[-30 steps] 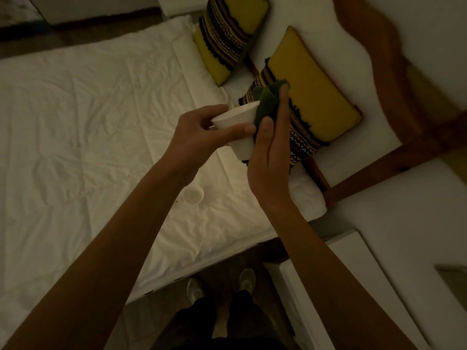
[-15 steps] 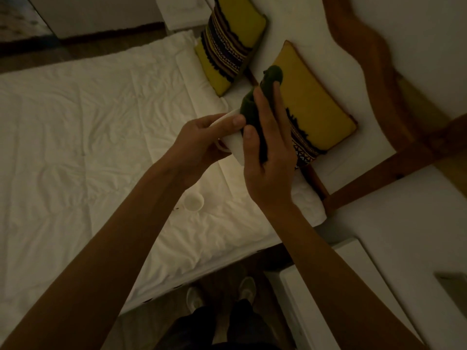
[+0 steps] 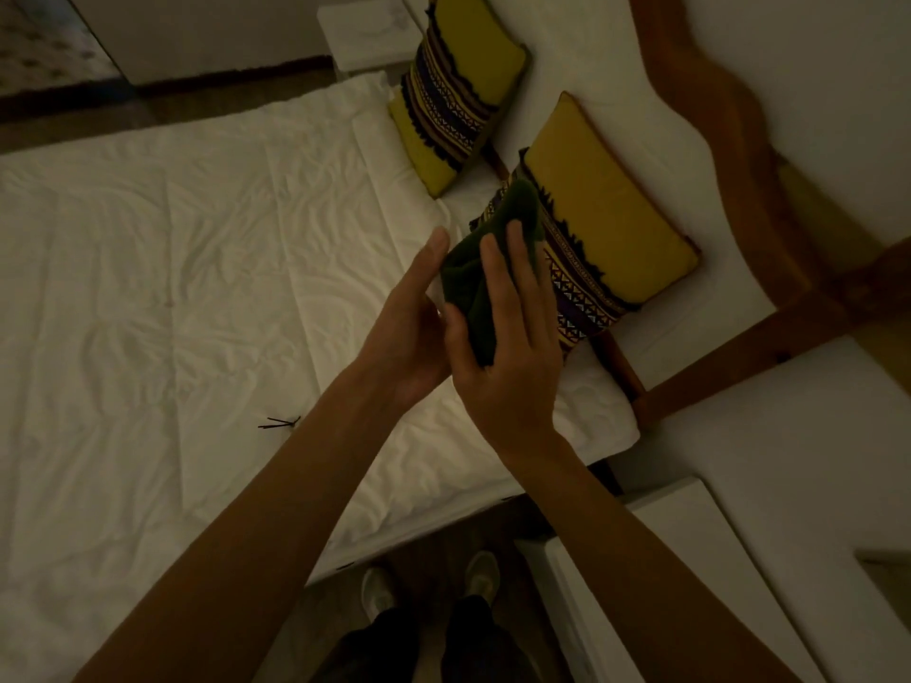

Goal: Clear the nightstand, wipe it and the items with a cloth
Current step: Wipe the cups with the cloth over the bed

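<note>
Over the bed's edge, my right hand (image 3: 508, 352) holds a dark green cloth (image 3: 485, 268), wrapping it with fingers spread on top and thumb beneath. My left hand (image 3: 411, 327) is cupped against the cloth from the left, thumb pointing up. It holds the white cup, which is almost wholly hidden behind the cloth and my hands. The white nightstand (image 3: 690, 549) stands low at the bottom right, below my right forearm, and the part of its top that shows is bare.
The white bed (image 3: 172, 288) fills the left. A small black item (image 3: 279, 423) lies on it near my left forearm. Two yellow patterned cushions (image 3: 606, 224) lean at the wooden headboard (image 3: 729, 135). My shoes (image 3: 379, 594) stand on the floor between bed and nightstand.
The cloth has slid over the cup, which showed white a second ago and is now covered. Both hands shifted slightly, and my left thumb has straightened upward. The view tilted.
</note>
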Demonstrator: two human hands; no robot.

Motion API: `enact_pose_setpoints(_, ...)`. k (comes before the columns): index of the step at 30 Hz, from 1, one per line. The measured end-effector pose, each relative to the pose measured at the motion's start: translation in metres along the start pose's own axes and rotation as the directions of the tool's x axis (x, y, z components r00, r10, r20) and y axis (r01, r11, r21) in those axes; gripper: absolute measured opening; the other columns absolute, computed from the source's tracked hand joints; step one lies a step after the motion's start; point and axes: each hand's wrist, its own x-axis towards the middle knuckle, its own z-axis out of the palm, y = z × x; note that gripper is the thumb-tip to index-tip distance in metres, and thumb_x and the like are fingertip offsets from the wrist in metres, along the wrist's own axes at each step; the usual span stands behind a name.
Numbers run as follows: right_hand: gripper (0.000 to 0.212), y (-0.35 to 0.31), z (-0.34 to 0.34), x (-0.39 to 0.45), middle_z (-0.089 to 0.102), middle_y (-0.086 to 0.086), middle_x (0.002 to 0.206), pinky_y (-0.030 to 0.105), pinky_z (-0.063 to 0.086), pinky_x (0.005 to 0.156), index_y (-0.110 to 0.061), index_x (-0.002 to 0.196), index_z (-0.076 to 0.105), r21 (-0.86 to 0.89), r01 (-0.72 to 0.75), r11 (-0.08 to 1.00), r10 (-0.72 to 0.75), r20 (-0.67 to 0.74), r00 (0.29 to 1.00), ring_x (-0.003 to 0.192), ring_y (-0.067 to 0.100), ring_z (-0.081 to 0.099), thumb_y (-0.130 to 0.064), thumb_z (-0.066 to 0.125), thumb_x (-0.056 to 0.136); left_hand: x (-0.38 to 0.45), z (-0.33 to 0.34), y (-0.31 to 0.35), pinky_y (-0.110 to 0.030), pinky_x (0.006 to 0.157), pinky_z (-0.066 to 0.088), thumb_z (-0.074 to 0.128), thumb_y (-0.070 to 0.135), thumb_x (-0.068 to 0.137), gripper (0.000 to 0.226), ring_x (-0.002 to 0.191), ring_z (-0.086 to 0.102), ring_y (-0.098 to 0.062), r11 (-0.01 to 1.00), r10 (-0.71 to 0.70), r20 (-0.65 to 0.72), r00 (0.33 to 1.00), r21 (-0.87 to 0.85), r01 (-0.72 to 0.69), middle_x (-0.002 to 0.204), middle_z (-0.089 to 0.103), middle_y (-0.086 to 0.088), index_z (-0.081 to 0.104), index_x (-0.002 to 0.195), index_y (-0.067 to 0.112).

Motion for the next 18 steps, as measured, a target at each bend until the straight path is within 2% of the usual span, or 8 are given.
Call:
enact_pose_setpoints(2, 0.056, 0.001, -0.001, 0.0, 0.042, 0.017, 0.155, 0.041, 0.038, 0.118, -0.003, 0.146, 0.045, 0.007, -0.031, 0.999, 0.031, 0.024, 0.999, 0.147, 0.037, 0.034, -0.027, 0.064, 0.099, 0.002, -0.002, -0.006, -0.039, 0.1, 0.053, 0.06, 0.051, 0.09, 0.068, 0.128, 0.059, -0.03, 0.999, 0.03, -0.036, 0.999, -0.012, -0.031, 0.138, 0.06, -0.016, 0.051, 0.145, 0.013)
enact_pose_setpoints(4, 0.056, 0.003, -0.002, 0.001, 0.042, 0.017, 0.155, 0.041, 0.039, 0.117, -0.002, 0.145, 0.047, 0.001, -0.037, 0.999, 0.037, 0.036, 0.999, 0.147, 0.035, 0.035, -0.029, 0.065, 0.098, 0.005, -0.006, -0.009, -0.039, 0.1, 0.053, 0.057, 0.049, 0.094, 0.061, 0.128, 0.059, -0.03, 0.999, 0.049, -0.067, 0.997, -0.016, -0.05, 0.139, 0.059, -0.015, 0.052, 0.144, 0.014)
enact_pose_setpoints(7, 0.053, 0.006, -0.003, -0.001, 0.04, 0.022, 0.155, 0.045, 0.042, 0.114, -0.003, 0.143, 0.05, -0.012, -0.019, 1.0, 0.019, 0.045, 0.999, 0.146, 0.036, 0.036, -0.028, 0.065, 0.099, 0.008, -0.013, -0.009, -0.044, 0.113, 0.042, 0.05, 0.05, 0.099, 0.059, 0.136, 0.05, -0.032, 0.998, 0.045, -0.102, 0.994, 0.042, -0.041, 0.15, 0.049, -0.016, 0.049, 0.147, 0.015)
enact_pose_setpoints(10, 0.051, 0.011, -0.004, -0.003, 0.038, 0.025, 0.155, 0.045, 0.038, 0.117, -0.005, 0.144, 0.049, -0.024, 0.022, 0.999, -0.021, 0.067, 0.998, 0.147, 0.04, 0.033, -0.026, 0.064, 0.1, 0.01, -0.019, -0.008, -0.051, 0.119, 0.034, 0.054, 0.053, 0.096, 0.064, 0.138, 0.048, -0.035, 0.996, 0.042, -0.172, 0.984, 0.083, -0.028, 0.153, 0.044, -0.018, 0.049, 0.146, 0.014)
enact_pose_setpoints(14, 0.049, 0.015, -0.002, -0.002, 0.037, 0.022, 0.155, 0.044, 0.034, 0.12, -0.009, 0.144, 0.047, -0.026, 0.113, 0.993, -0.11, 0.095, 0.989, 0.148, 0.041, 0.03, -0.025, 0.062, 0.101, 0.008, -0.021, -0.01, -0.049, 0.108, 0.043, 0.057, 0.056, 0.093, 0.068, 0.137, 0.048, -0.037, 0.998, 0.063, -0.183, 0.981, 0.042, -0.056, 0.154, 0.043, -0.019, 0.049, 0.146, 0.014)
enact_pose_setpoints(18, 0.048, 0.013, 0.002, 0.001, 0.037, 0.022, 0.156, 0.049, 0.041, 0.114, -0.007, 0.145, 0.049, 0.052, 0.07, 0.996, -0.076, 0.107, 0.991, 0.147, 0.038, 0.034, -0.024, 0.06, 0.101, 0.003, -0.022, -0.01, -0.043, 0.099, 0.05, 0.06, 0.053, 0.091, 0.068, 0.133, 0.053, -0.032, 0.996, 0.046, -0.159, 0.986, -0.068, -0.057, 0.15, 0.046, -0.014, 0.051, 0.144, 0.011)
